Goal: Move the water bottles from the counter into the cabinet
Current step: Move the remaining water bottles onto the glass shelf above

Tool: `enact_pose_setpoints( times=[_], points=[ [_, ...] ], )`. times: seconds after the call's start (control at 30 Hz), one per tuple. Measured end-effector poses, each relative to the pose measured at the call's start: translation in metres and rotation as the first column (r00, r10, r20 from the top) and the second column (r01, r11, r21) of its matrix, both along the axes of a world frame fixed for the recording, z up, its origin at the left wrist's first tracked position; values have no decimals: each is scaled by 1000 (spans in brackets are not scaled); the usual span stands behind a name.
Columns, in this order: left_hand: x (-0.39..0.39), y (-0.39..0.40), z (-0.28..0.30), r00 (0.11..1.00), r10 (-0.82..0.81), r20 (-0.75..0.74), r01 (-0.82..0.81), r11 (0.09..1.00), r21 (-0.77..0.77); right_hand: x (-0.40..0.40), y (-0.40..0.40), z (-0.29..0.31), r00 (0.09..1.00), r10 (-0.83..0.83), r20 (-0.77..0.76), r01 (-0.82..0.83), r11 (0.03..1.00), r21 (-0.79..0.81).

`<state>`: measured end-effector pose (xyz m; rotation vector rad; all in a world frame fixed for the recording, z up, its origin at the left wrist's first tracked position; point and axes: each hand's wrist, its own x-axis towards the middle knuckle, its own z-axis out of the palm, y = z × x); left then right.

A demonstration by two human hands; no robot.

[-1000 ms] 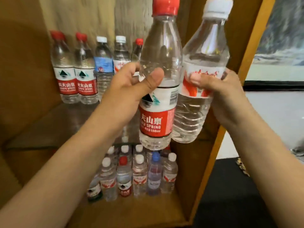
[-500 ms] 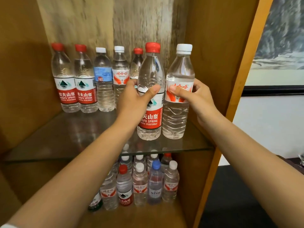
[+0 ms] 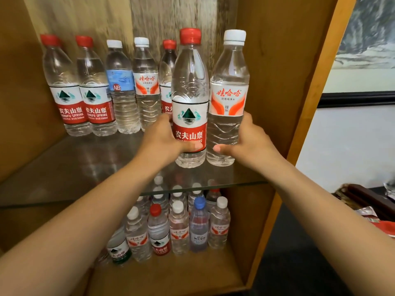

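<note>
Inside the wooden cabinet point(image 3: 284, 60), a red-capped bottle point(image 3: 189, 86) with a red and white label stands upright on the glass shelf point(image 3: 85, 167). My left hand point(image 3: 164, 139) wraps its lower part, thumb across the front. Right beside it stands a white-capped bottle point(image 3: 229, 82) with an orange-patterned label, and my right hand point(image 3: 248, 142) grips its lower half from the right. Both bottle bases rest on the glass near the shelf's right front.
A row of several bottles point(image 3: 100, 88) lines the back of the glass shelf to the left. Several more bottles point(image 3: 177, 227) stand grouped on the lower shelf. A framed picture point(image 3: 367, 43) hangs on the wall at right, above a dark counter point(image 3: 363, 201).
Both hands carried the two bottles deeper into the cabinet and down onto the glass shelf. My grips slid from the labels to the lower parts of the bottles.
</note>
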<state>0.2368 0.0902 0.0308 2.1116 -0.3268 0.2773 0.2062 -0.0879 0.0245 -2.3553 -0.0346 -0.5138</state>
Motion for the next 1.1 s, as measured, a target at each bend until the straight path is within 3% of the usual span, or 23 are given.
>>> enact_pose_setpoints(
  times=[0.27, 0.43, 1.1],
  points=[
    [35, -23, -1, 993, 109, 36, -109, 994, -17, 43, 5, 12, 984, -116, -137, 126, 989, 72],
    [60, -41, 0, 978, 206, 35, -205, 978, -32, 69, 7, 15, 958, -242, -152, 246, 969, 13],
    [112, -84, -11, 906, 407, 115, -414, 909, 49, 135, -2, 15, 924, -323, -206, 344, 936, 79]
  ],
)
